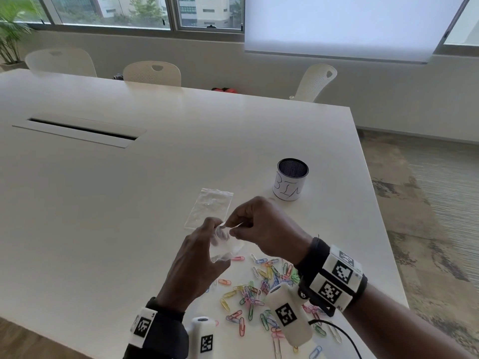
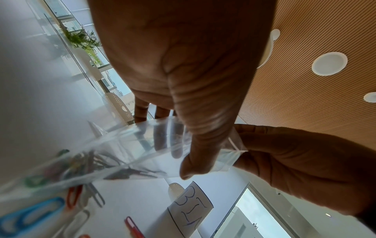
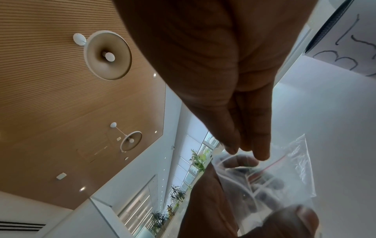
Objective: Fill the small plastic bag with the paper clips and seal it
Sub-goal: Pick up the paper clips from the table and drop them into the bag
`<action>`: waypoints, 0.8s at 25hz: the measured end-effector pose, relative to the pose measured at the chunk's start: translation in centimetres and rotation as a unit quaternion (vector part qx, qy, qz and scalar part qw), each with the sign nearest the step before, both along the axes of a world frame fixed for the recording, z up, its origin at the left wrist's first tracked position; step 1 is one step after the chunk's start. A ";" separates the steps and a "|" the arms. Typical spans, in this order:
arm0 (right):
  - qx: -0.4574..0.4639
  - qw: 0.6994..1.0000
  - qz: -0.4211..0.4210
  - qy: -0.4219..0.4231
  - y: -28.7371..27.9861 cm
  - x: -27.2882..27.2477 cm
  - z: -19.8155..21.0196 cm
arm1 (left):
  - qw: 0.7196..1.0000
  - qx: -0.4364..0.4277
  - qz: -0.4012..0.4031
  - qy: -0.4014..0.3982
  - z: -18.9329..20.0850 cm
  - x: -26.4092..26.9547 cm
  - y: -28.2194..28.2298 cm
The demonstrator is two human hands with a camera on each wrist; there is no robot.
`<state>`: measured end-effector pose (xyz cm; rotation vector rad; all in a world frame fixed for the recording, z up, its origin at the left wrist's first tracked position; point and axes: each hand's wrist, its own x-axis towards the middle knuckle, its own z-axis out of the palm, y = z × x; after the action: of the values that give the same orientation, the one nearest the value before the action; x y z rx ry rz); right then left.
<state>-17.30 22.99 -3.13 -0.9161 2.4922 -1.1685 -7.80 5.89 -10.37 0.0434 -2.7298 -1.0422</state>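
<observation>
A small clear plastic bag (image 1: 228,246) hangs just above the white table, held by both hands. My left hand (image 1: 211,230) grips its left side, the thumb lying across the plastic (image 2: 142,141). My right hand (image 1: 239,225) pinches the bag's top edge, where the zip strip shows. In the right wrist view the bag (image 3: 284,180) sits below my right fingertips (image 3: 262,153). Coloured paper clips (image 1: 259,288) lie scattered on the table under and behind my hands. Some clips (image 2: 30,214) show through the plastic; I cannot tell whether any are inside.
A second clear bag (image 1: 210,207) lies flat just beyond my hands. A mesh cup labelled BIN (image 1: 290,181) stands to the far right of it. The table's right edge (image 1: 373,203) is near. A cable slot (image 1: 80,130) sits far left, with white chairs behind the table.
</observation>
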 end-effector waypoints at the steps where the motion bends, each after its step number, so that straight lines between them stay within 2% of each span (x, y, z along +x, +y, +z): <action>1: -0.009 1.000 -0.006 0.005 0.1 -0.2 0.0 | 1.000 -0.001 0.002 0.003 0.1 0.1 -0.1; 5: -0.054 0.997 -0.047 -0.007 0.9 -1.2 -0.6 | 1.000 0.006 0.011 0.014 0.9 0.4 -0.7; 8: 0.004 0.999 -0.046 0.000 0.8 -1.1 -1.9 | 0.999 0.012 0.030 0.019 2.0 1.0 -1.9; 13: 0.158 0.987 -0.003 0.015 -0.8 -0.2 -6.4 | 0.996 0.024 0.077 0.038 3.6 2.5 -3.5; 16: 0.179 0.983 0.030 0.023 -1.8 0.8 -7.8 | 0.994 0.025 0.102 0.043 3.6 3.5 -4.1; 20: 0.171 0.977 0.120 0.040 -3.4 2.0 -7.2 | 0.993 0.020 0.113 0.040 2.8 4.4 -4.5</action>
<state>-15.29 19.61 -10.30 -1.1383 2.4483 -0.6143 -3.41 1.38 -7.57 0.3037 -2.5593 -1.0115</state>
